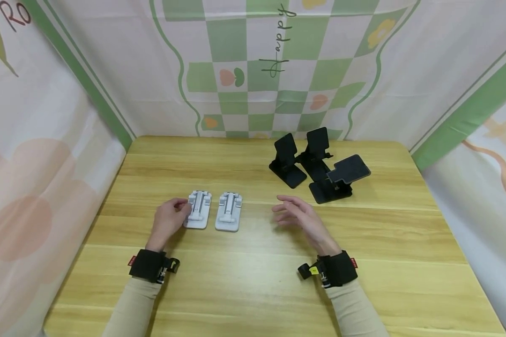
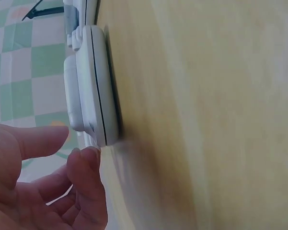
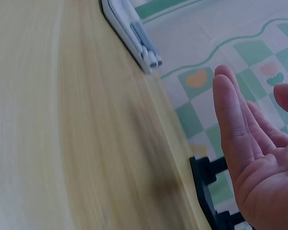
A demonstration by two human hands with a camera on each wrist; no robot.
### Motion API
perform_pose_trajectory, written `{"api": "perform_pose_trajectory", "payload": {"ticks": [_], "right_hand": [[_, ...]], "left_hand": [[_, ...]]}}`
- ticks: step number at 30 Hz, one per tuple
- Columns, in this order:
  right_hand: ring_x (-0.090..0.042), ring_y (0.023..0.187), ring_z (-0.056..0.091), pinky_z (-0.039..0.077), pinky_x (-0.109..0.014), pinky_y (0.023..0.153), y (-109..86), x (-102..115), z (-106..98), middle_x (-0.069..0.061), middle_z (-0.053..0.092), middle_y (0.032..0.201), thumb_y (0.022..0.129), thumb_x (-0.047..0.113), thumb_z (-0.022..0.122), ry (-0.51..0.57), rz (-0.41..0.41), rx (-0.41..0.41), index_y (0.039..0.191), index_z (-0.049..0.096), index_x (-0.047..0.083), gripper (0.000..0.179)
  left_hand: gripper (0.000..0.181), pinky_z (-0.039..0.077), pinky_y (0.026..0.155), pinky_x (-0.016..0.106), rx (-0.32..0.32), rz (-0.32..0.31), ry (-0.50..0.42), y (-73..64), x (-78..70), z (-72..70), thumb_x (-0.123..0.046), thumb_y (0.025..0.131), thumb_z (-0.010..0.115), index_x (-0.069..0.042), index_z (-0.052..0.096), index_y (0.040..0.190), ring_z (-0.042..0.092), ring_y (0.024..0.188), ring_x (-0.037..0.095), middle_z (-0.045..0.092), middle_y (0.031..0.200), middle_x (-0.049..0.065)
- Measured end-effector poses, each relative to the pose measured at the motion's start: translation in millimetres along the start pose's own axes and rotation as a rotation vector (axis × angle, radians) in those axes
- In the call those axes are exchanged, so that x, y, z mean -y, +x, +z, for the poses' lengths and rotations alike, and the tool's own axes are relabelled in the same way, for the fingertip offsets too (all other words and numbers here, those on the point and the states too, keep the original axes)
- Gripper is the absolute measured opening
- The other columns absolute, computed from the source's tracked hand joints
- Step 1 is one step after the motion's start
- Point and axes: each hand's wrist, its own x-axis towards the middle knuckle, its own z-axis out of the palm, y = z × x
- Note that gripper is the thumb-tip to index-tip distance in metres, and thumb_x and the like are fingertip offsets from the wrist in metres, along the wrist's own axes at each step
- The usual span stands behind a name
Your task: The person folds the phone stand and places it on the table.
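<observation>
Two folded white phone stands lie flat side by side on the wooden table, the left stand (image 1: 198,210) and the right stand (image 1: 228,211). At the left stand's outer edge is my left hand (image 1: 168,221). In the left wrist view its bent fingers (image 2: 84,167) come right to the end of the white stand (image 2: 93,86), while the thumb stays apart from them. My right hand (image 1: 301,217) hovers above the table with its fingers extended, holding nothing. In the right wrist view a white stand (image 3: 129,33) shows beyond its fingers.
Three unfolded black phone stands stand at the back right: a left one (image 1: 287,161), a rear one (image 1: 316,152) and a front one (image 1: 341,180) with its plate tilted flatter. A patterned curtain (image 1: 253,70) hangs behind the table (image 1: 244,281).
</observation>
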Motion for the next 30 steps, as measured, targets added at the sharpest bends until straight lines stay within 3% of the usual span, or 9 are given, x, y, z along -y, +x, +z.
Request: {"api": "perform_pose_trajectory", "payload": {"ticks": [7,13,20,24,30], "right_hand": [[-0.042,0.104,0.056,0.051,-0.046,0.089,-4.2,-1.6,-24.9,-0.023,0.061,0.121,0.098,0.034,0.047,-0.039,0.008,-0.051,0.14,0.037,-0.005,0.058],[-0.037,0.102,0.059,0.053,-0.04,0.087,-14.7,6.3,-50.6,-0.017,0.063,0.119,0.1,0.033,0.044,-0.089,-0.042,-0.13,0.138,0.043,0.001,0.051],[-0.028,0.089,0.064,0.055,-0.035,0.08,-20.4,31.1,-68.4,-0.019,0.065,0.108,0.099,0.022,0.046,-0.057,-0.228,-0.243,0.127,0.053,-0.004,0.038],[-0.026,0.085,0.066,0.056,-0.032,0.075,-20.7,46.5,-74.3,-0.014,0.069,0.101,0.098,0.016,0.049,-0.057,-0.328,-0.329,0.123,0.054,-0.01,0.037],[-0.023,0.081,0.065,0.057,-0.027,0.071,-19.2,65.2,-82.9,-0.014,0.069,0.094,0.093,0.017,0.057,-0.11,-0.409,-0.523,0.118,0.054,-0.016,0.041]], "left_hand": [[0.039,0.044,0.057,0.029,-0.055,0.043,-0.025,-4.1,-6.5,0.9,-0.031,0.092,0.056,-0.001,0.064,0.115,0.055,0.077,0.023,0.065,0.098,0.012],[0.034,0.04,0.047,0.027,-0.116,0.14,-0.046,-8.3,-13.9,0.9,-0.03,0.091,0.058,-0.003,0.067,0.11,0.053,0.063,0.018,0.065,0.092,0.008],[0.036,0.044,0.052,0.028,-0.036,0.251,-0.051,-15.5,-30.0,2.0,-0.035,0.091,0.059,-0.007,0.068,0.112,0.053,0.065,0.015,0.063,0.092,0.005],[0.032,0.046,0.058,0.029,-0.024,0.301,-0.074,-20.3,-38.0,5.0,-0.031,0.09,0.062,-0.007,0.069,0.11,0.054,0.068,0.015,0.063,0.089,0.004],[0.029,0.049,0.059,0.029,-0.007,0.357,-0.094,-28.5,-44.0,13.5,-0.025,0.09,0.062,-0.005,0.068,0.11,0.055,0.069,0.013,0.064,0.089,0.004]]}}
